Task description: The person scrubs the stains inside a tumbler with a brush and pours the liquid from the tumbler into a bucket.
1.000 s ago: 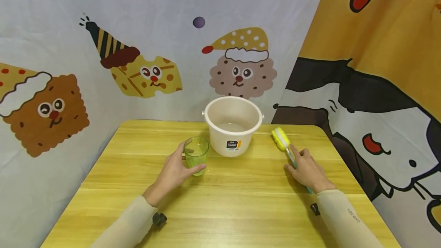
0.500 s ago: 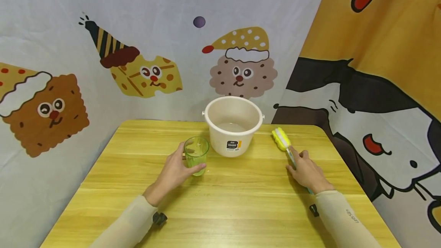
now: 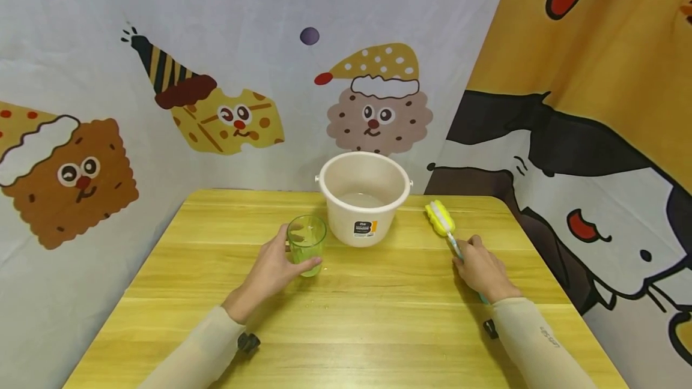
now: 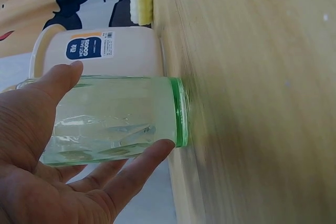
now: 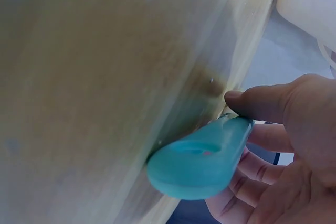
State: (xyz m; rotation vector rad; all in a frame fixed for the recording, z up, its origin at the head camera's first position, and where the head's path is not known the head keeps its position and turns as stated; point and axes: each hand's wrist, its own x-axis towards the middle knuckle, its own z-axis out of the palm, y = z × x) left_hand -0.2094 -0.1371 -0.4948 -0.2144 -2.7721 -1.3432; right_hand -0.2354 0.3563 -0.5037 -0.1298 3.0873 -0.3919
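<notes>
My left hand (image 3: 270,269) is wrapped around a clear green drinking glass (image 3: 307,246), thumb on its near side. The glass stands upright on the table; in the left wrist view its thick green base (image 4: 179,113) is right at the wood. On the right, my right hand (image 3: 483,270) grips a bottle brush by its slim handle. The brush's yellow and white sponge head (image 3: 441,218) points to the back of the table. In the right wrist view, the teal handle end (image 5: 189,179) with its hanging slot lies low over the wood, thumb and fingers around the part beyond.
A cream plastic bucket (image 3: 346,216) with a label stands at the back middle, just behind the glass and left of the brush head. Small water drops dot the wooden table (image 3: 346,329). A printed cartoon cloth (image 3: 259,29) hangs behind the table.
My right hand's fingers and thumb have drawn in around the brush handle, from a looser reach along it. The left hand and the glass stay as they were.
</notes>
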